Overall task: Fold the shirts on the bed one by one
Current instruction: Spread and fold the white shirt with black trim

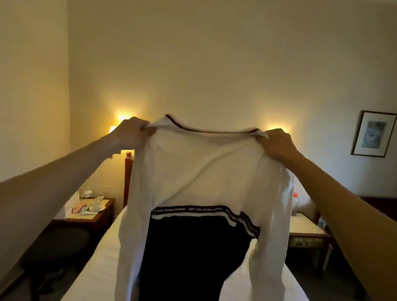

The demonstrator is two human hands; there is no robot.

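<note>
1. Head view, and the shirt (205, 165) is up in the air, held out wide over the white bed (90, 273), well clear of the sheet.
2. Left hand (132, 132) pinches the left shoulder by the collar, fingers curled tight into the cloth.
3. Right hand (277, 143) grips the right shoulder the same way, and the top edge is stretched taut between the two.
4. White upper half, black lower half, a dark band of small lettering across the middle; both long white sleeves hang straight down at the sides.
5. Far left, a nightstand (91, 215) carries small bits I cannot make out, with a dark stool (57, 246) nearer.
6. Far right, a second nightstand (305, 229) holds a bottle (295, 202) with a red cap.
7. Two lamps glow on the far wall behind the hands, and a framed picture (374, 133) hangs on the right.
</note>
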